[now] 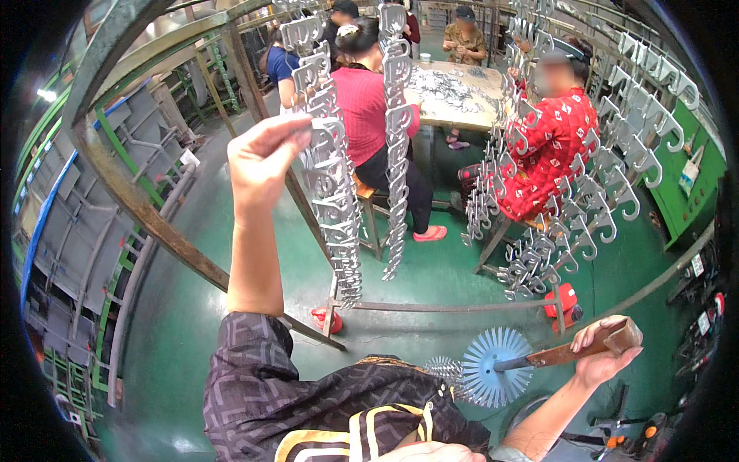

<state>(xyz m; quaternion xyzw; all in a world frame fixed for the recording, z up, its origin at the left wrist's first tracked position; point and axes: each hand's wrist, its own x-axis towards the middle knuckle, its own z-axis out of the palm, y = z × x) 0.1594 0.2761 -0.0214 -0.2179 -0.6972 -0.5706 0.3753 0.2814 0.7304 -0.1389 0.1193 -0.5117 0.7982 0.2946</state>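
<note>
My left hand point(262, 158) is raised and pinches a hanging string of silvery metal hook-shaped parts point(332, 200) near its upper half. A second string of the same parts point(397, 146) hangs just to the right, untouched. My right hand point(604, 354) is low at the right and grips the wooden handle point(573, 353) of a tool whose metal shaft ends in a blue round fan of thin spokes point(495, 366). The blue disc points toward the bottom of the held string, a little apart from it.
More strings of metal parts point(585, 192) hang on a rack at the right. Rusty frame bars point(146, 208) cross at the left and a horizontal rail point(454, 306) runs low. Several people sit around a table point(454, 96) strewn with parts. The floor point(192, 323) is green.
</note>
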